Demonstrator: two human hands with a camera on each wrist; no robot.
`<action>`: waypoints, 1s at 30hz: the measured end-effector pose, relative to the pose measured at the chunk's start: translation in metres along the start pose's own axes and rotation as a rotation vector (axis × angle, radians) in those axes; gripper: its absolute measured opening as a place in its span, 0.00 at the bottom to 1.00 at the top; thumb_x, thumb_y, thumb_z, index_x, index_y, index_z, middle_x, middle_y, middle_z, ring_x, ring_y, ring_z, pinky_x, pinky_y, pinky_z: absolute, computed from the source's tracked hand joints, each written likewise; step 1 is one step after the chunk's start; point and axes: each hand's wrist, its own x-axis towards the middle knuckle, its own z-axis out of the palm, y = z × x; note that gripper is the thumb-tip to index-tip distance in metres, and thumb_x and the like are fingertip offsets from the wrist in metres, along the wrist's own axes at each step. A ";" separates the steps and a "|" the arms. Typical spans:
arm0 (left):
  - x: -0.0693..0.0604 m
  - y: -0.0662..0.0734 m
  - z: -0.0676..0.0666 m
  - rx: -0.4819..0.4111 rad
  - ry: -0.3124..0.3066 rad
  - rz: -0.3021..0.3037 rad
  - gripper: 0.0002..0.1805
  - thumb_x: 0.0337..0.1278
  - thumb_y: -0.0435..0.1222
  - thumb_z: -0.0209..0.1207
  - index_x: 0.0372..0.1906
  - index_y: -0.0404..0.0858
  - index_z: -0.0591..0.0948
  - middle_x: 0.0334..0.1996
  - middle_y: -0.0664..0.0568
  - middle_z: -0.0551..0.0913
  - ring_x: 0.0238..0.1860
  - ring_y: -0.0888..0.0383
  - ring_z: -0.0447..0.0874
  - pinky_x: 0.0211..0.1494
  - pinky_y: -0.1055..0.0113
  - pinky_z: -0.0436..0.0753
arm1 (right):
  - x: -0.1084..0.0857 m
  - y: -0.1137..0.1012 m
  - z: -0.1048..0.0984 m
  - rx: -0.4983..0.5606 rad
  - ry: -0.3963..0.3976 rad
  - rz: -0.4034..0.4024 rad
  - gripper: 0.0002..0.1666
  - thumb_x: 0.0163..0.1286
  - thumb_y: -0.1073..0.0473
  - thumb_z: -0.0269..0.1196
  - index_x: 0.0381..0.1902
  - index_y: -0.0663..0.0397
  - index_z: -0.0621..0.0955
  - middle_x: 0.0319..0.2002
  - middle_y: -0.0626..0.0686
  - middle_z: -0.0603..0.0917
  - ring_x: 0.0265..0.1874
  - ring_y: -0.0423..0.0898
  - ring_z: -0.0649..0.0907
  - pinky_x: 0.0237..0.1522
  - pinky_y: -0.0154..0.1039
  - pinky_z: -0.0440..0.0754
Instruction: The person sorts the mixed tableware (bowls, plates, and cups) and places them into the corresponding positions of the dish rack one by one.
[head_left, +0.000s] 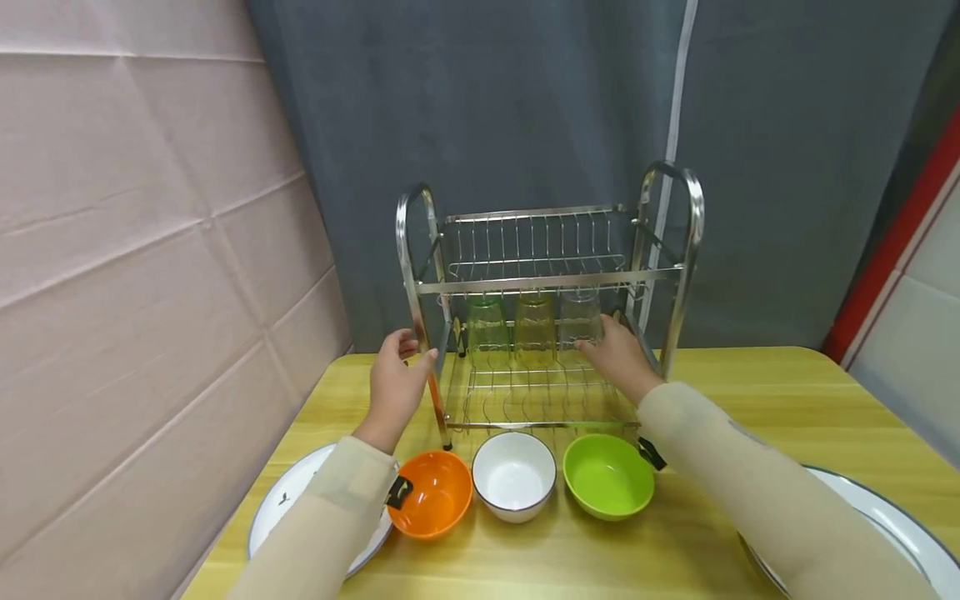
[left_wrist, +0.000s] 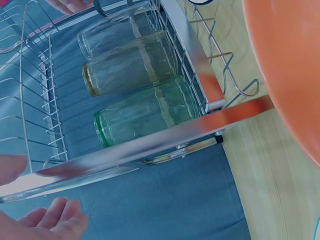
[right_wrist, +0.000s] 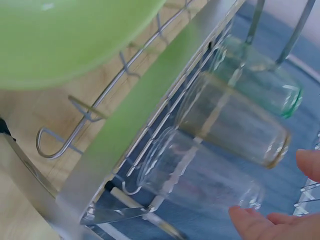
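Note:
A two-tier metal dish rack (head_left: 547, 284) stands on the table. Three upside-down-looking glasses line its lower tier: a green glass (head_left: 487, 329), a yellow glass (head_left: 535, 333) and a clear glass (head_left: 580, 315). My right hand (head_left: 621, 360) is by the clear glass, thumb and fingers spread; in the right wrist view a fingertip (right_wrist: 242, 215) lies at the glass's end, and whether it touches I cannot tell. Beside the rack's left post is my left hand (head_left: 397, 379). Its thumb and loosely bent fingers (left_wrist: 70, 220) lie on either side of the post without gripping it.
In front of the rack sit an orange bowl (head_left: 435, 496), a white bowl (head_left: 514, 475) and a green bowl (head_left: 609, 477). White plates lie at the left (head_left: 281, 500) and right (head_left: 900, 517), partly under the sleeves. A grey curtain (head_left: 540, 100) hangs behind.

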 end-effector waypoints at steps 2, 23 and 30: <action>-0.002 -0.001 -0.003 0.011 -0.006 -0.005 0.32 0.64 0.37 0.60 0.69 0.32 0.62 0.60 0.40 0.71 0.64 0.45 0.68 0.62 0.50 0.73 | -0.008 -0.002 -0.001 0.020 -0.009 -0.018 0.45 0.74 0.51 0.55 0.75 0.66 0.47 0.73 0.69 0.54 0.69 0.67 0.60 0.65 0.62 0.63; -0.033 -0.014 -0.033 0.240 -0.130 0.000 0.26 0.65 0.37 0.57 0.63 0.29 0.69 0.58 0.36 0.74 0.59 0.42 0.72 0.62 0.47 0.72 | -0.080 -0.012 0.011 -0.066 -0.018 -0.183 0.43 0.68 0.50 0.63 0.73 0.60 0.58 0.71 0.65 0.60 0.68 0.66 0.62 0.64 0.63 0.63; -0.045 -0.022 -0.037 0.255 -0.149 -0.005 0.24 0.64 0.36 0.57 0.61 0.28 0.71 0.56 0.35 0.76 0.57 0.42 0.73 0.61 0.47 0.73 | -0.099 -0.012 0.018 -0.052 0.004 -0.245 0.42 0.65 0.54 0.66 0.71 0.61 0.62 0.69 0.65 0.64 0.67 0.66 0.64 0.64 0.62 0.64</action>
